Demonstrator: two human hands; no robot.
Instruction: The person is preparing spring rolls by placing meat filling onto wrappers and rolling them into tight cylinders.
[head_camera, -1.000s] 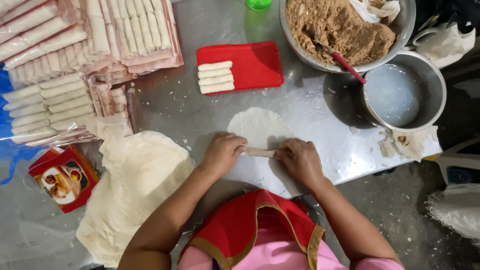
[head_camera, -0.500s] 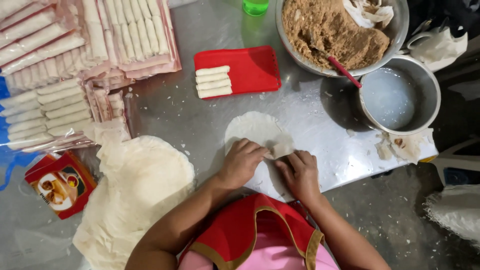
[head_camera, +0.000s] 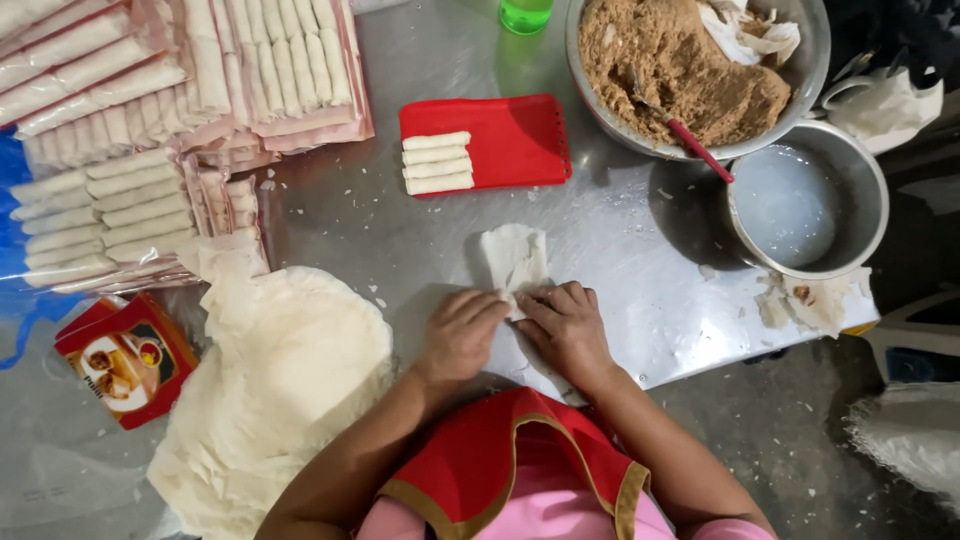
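Rolling is underway: your left hand (head_camera: 462, 335) and right hand (head_camera: 568, 330) are pressing, fingers curled, on the wrapper (head_camera: 515, 262) lying mid-table below the tray (head_camera: 512, 140); you'll need even, tight forward pressure.

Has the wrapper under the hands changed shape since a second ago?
Yes. The wrapper, earlier a flat round sheet, is now folded narrow, below the red tray. The left hand and right hand press its near end.

Bare left hand (head_camera: 462, 335) and right hand (head_camera: 568, 328), forearms uncovered, pink top with short sleeves, red apron bib (gold trim along its edges)
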